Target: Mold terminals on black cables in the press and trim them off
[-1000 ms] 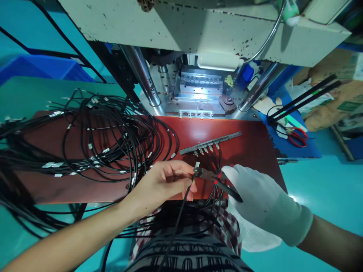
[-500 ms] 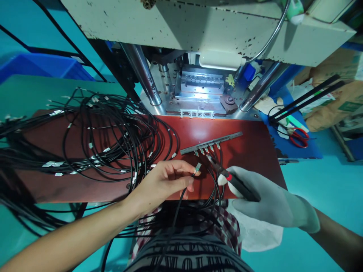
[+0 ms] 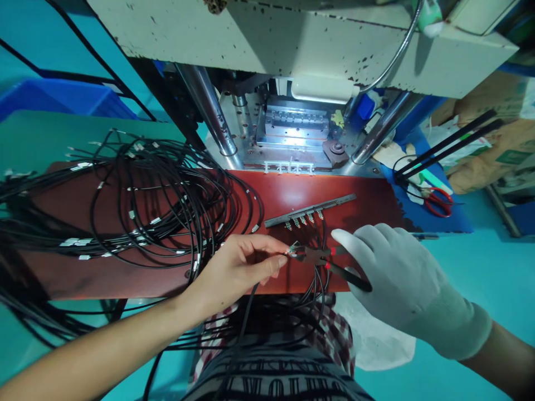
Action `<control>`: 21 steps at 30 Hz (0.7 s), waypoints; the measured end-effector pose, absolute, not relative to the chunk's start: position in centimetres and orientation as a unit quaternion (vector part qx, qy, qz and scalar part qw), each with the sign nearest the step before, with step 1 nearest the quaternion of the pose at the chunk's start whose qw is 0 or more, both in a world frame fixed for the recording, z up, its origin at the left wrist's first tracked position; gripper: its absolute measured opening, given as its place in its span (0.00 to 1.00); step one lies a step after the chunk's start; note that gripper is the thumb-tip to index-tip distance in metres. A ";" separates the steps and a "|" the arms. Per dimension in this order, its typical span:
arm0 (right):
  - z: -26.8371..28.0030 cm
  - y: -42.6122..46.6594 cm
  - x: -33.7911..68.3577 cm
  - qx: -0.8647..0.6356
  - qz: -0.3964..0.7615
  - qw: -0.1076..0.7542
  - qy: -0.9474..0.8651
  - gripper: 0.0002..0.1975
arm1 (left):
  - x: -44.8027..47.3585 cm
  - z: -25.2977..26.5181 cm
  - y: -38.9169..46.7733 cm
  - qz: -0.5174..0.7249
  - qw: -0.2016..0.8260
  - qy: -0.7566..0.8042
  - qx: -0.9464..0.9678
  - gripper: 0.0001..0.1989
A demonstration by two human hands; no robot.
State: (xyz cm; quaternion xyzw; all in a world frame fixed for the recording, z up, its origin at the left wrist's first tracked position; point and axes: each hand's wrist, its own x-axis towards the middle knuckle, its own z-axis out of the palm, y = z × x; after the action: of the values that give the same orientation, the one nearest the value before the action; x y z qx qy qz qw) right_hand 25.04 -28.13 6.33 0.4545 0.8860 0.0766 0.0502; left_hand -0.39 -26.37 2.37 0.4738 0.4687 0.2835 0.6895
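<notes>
My bare left hand pinches a black cable close to its end, where a small metal connector sticks out past the fingertips. In my gloved right hand is a pair of pliers with black and red handles, the handles spread apart. The plier jaws are at the connector; whether they bite on it I cannot tell. Just beyond, a long metal bar lies aslant on the red-brown board, with several small connectors along its near edge and their cables running down toward me.
Coils of black cable with pale tips spread over the left of the board. Behind it stands a press with steel posts and a lit metal die. Red-handled scissors lie on the blue surface at right.
My right hand has turned the pliers and brought their jaws left to the connector, spreading the handles. My left hand has shifted slightly, still pinching the cable.
</notes>
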 end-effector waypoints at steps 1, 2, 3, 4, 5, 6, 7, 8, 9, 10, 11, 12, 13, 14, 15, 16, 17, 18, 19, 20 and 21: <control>6.5 -28.0 25.0 0.445 0.087 0.062 0.889 0.21 | -0.3 2.6 -26.3 0.288 0.673 0.474 0.491 0.07; 6.7 -27.9 25.0 0.436 0.098 0.074 0.891 0.21 | -0.3 2.8 -26.3 0.292 0.656 0.478 0.506 0.07; 6.9 -27.7 25.0 0.428 0.108 0.085 0.893 0.21 | -0.2 3.0 -26.3 0.297 0.642 0.480 0.519 0.06; 7.1 -27.6 25.0 0.421 0.119 0.093 0.894 0.21 | -0.1 3.2 -26.3 0.298 0.631 0.482 0.529 0.06; 7.2 -27.4 25.0 0.414 0.127 0.098 0.896 0.21 | -0.1 3.3 -26.2 0.297 0.624 0.484 0.537 0.06; 7.3 -27.3 25.0 0.407 0.133 0.099 0.898 0.22 | 0.0 3.5 -26.2 0.294 0.617 0.485 0.545 0.06; 7.5 -27.2 25.1 0.401 0.135 0.100 0.901 0.23 | 0.1 3.6 -26.2 0.291 0.611 0.487 0.552 0.06; 7.6 -27.1 25.1 0.394 0.134 0.100 0.904 0.23 | 0.1 3.7 -26.2 0.288 0.605 0.487 0.560 0.06; 7.7 -27.0 25.1 0.390 0.132 0.098 0.906 0.23 | 0.1 3.8 -26.2 0.284 0.599 0.487 0.568 0.06; 7.8 -26.9 25.1 0.385 0.128 0.099 0.909 0.23 | 0.1 3.8 -26.2 0.280 0.595 0.486 0.576 0.06; 7.9 -26.8 25.1 0.379 0.124 0.099 0.912 0.23 | 0.1 3.9 -26.2 0.278 0.591 0.483 0.583 0.06; 8.0 -26.8 25.1 0.373 0.119 0.100 0.915 0.23 | 0.1 3.9 -26.1 0.275 0.588 0.481 0.589 0.07; 8.1 -26.7 25.2 0.368 0.114 0.102 0.917 0.23 | 0.0 3.8 -26.1 0.272 0.587 0.479 0.594 0.07; 8.1 -26.6 25.2 0.364 0.111 0.103 0.919 0.23 | 0.0 3.8 -26.1 0.269 0.585 0.477 0.598 0.07; 8.1 -26.5 25.2 0.361 0.108 0.104 0.920 0.23 | -0.1 3.8 -26.1 0.264 0.584 0.476 0.602 0.08; 8.2 -26.5 25.2 0.359 0.106 0.105 0.921 0.22 | -0.1 3.8 -26.0 0.257 0.583 0.474 0.607 0.08; 8.2 -26.4 25.2 0.359 0.105 0.105 0.922 0.22 | -0.2 3.7 -26.0 0.250 0.584 0.472 0.611 0.08; 8.2 -26.4 25.2 0.357 0.103 0.106 0.922 0.22 | -0.2 3.7 -26.0 0.243 0.584 0.470 0.615 0.08; 8.1 -26.4 25.2 0.355 0.101 0.105 0.923 0.22 | -0.3 3.7 -26.0 0.237 0.586 0.468 0.617 0.08; 8.1 -26.4 25.2 0.354 0.100 0.105 0.924 0.23 | -0.3 3.6 -26.0 0.230 0.589 0.466 0.619 0.08; 8.1 -26.4 25.2 0.353 0.100 0.104 0.924 0.23 | -0.4 3.6 -26.0 0.222 0.594 0.463 0.619 0.09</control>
State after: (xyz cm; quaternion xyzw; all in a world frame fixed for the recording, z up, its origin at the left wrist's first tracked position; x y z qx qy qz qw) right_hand 25.18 -26.42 8.07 0.3533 0.9243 0.0996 0.1044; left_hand -0.39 -25.97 3.60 0.6189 0.4631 0.2222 0.5943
